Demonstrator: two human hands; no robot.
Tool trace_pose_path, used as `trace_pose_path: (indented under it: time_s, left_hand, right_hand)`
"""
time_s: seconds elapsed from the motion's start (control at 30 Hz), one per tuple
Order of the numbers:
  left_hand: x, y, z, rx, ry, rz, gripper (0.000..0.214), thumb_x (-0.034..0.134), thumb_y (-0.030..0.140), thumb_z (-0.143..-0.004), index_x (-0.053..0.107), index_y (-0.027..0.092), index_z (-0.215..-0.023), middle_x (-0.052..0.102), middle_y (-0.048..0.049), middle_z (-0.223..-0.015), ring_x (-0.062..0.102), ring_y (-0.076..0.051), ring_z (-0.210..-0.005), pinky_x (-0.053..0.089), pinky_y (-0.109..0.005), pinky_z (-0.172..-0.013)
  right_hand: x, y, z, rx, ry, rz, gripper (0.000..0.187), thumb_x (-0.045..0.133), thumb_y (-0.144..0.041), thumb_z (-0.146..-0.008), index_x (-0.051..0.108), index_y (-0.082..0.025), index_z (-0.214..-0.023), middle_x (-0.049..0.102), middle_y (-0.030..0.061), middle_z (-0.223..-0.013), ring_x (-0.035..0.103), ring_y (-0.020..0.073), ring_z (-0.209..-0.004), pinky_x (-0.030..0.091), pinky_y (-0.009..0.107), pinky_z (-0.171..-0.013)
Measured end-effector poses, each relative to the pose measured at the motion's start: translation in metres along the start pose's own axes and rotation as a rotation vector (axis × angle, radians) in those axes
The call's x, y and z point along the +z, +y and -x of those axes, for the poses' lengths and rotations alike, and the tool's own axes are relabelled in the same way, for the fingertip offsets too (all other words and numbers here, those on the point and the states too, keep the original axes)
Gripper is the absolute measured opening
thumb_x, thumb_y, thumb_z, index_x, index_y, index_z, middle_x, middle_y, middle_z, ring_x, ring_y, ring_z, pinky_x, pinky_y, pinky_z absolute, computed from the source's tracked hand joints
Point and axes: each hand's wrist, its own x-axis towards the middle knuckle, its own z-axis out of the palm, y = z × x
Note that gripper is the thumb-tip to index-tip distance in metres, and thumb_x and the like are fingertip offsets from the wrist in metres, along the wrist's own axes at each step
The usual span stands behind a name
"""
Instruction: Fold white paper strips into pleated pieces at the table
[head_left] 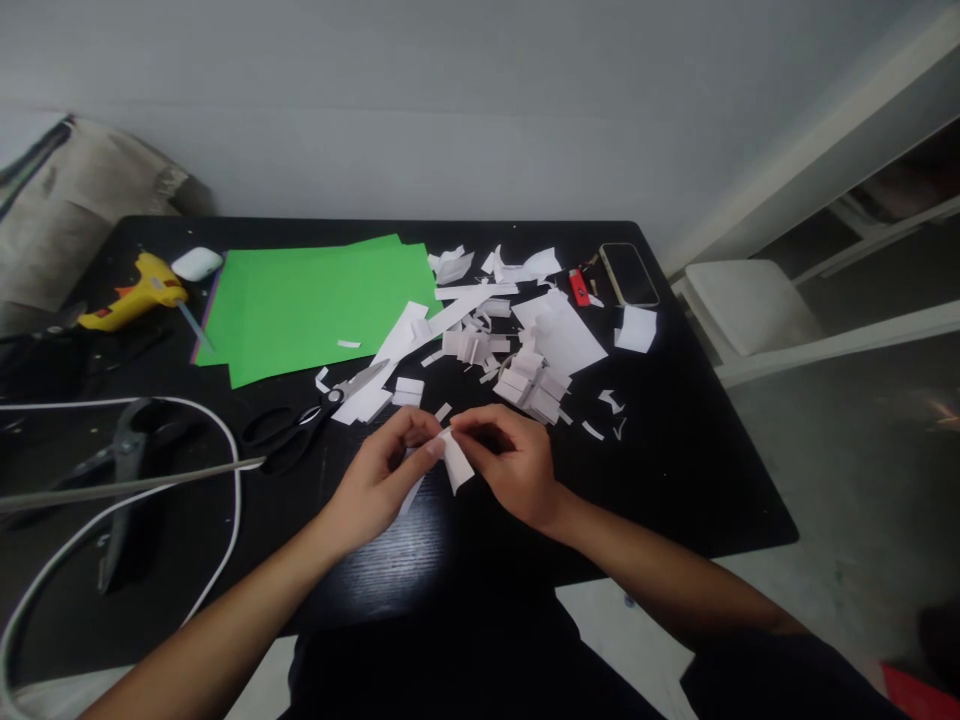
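Dark clothing [450, 670] nearest, at near edge of black tabletop [675, 470]. Left hand [384, 470] and right hand [517, 460], fingers pinching small oblong white paper piece [457, 466] between them, above near tabletop. Step: apparently folding or shaping; next move probably calls for steady, light pinch.

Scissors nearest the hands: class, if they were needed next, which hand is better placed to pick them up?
Probably the left hand: the scissors lie mostly to its left, while the right hand is farther away. Both hands hold white paper, though.
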Motion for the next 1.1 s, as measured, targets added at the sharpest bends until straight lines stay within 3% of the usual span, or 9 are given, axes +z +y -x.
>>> trace_pose_path:
  time_s: [0.33, 0.5, 0.7, 0.8, 0.93, 1.1]
  left_hand:
    - [0.001, -0.004, 0.0, -0.093, -0.08, 0.211, 0.019, 0.063, 0.037, -0.099, 0.06, 0.018, -0.098, 0.061, 0.0008, -0.084, 0.053, -0.012, -0.073, 0.042, -0.023, -0.066]
    - [-0.001, -0.002, -0.001, -0.087, -0.09, 0.248, 0.019, 0.064, 0.036, -0.099, 0.06, 0.018, -0.095, 0.063, 0.0013, -0.079, 0.059, -0.012, -0.072, 0.044, -0.024, -0.067]
    - [-0.007, 0.001, -0.003, -0.088, -0.094, 0.132, 0.024, 0.062, 0.041, -0.099, 0.063, 0.017, -0.095, 0.06, 0.0011, -0.073, 0.054, -0.013, -0.067, 0.042, -0.025, -0.062]
    - [-0.009, 0.0, -0.004, -0.072, -0.095, 0.062, 0.027, 0.06, 0.044, -0.099, 0.063, 0.018, -0.096, 0.055, 0.0023, -0.073, 0.049, -0.012, -0.065, 0.04, -0.025, -0.061]
    - [-0.009, -0.004, -0.003, -0.018, -0.089, -0.057, 0.023, 0.062, 0.042, -0.098, 0.064, 0.019, -0.099, 0.059, 0.0007, -0.083, 0.055, -0.014, -0.077, 0.045, -0.028, -0.071]
    - [-0.009, -0.009, -0.001, 0.025, -0.064, -0.1, 0.017, 0.065, 0.037, -0.098, 0.063, 0.021, -0.101, 0.062, 0.0, -0.09, 0.059, -0.015, -0.085, 0.047, -0.029, -0.078]
  right_hand:
    - [-0.002, -0.004, -0.003, -0.151, -0.087, 0.054, 0.019, 0.067, -0.015, -0.096, 0.079, -0.025, -0.106, 0.078, 0.0025, -0.093, 0.072, 0.0157, -0.083, 0.06, 0.031, -0.08]
    - [-0.002, -0.002, -0.004, -0.032, -0.103, -0.011, 0.01, 0.072, -0.018, -0.092, 0.079, -0.023, -0.097, 0.077, 0.0026, -0.088, 0.072, 0.0153, -0.078, 0.058, 0.029, -0.073]
    - [-0.002, 0.0, -0.006, 0.151, -0.142, -0.132, 0.006, 0.078, -0.018, -0.086, 0.079, -0.022, -0.091, 0.078, 0.0015, -0.085, 0.074, 0.0154, -0.078, 0.059, 0.027, -0.072]
    - [-0.003, 0.0, -0.006, 0.1, -0.145, -0.079, 0.006, 0.078, -0.019, -0.087, 0.08, -0.022, -0.091, 0.079, 0.0019, -0.086, 0.075, 0.0156, -0.078, 0.059, 0.027, -0.071]
    - [-0.003, 0.0, -0.004, -0.011, -0.139, 0.033, 0.008, 0.076, -0.019, -0.089, 0.08, -0.023, -0.093, 0.08, 0.0024, -0.087, 0.075, 0.0157, -0.076, 0.06, 0.028, -0.072]
    - [0.0, 0.0, -0.002, 0.029, -0.117, 0.021, 0.007, 0.077, -0.019, -0.087, 0.08, -0.023, -0.092, 0.08, 0.0028, -0.086, 0.076, 0.0163, -0.074, 0.06, 0.027, -0.067]
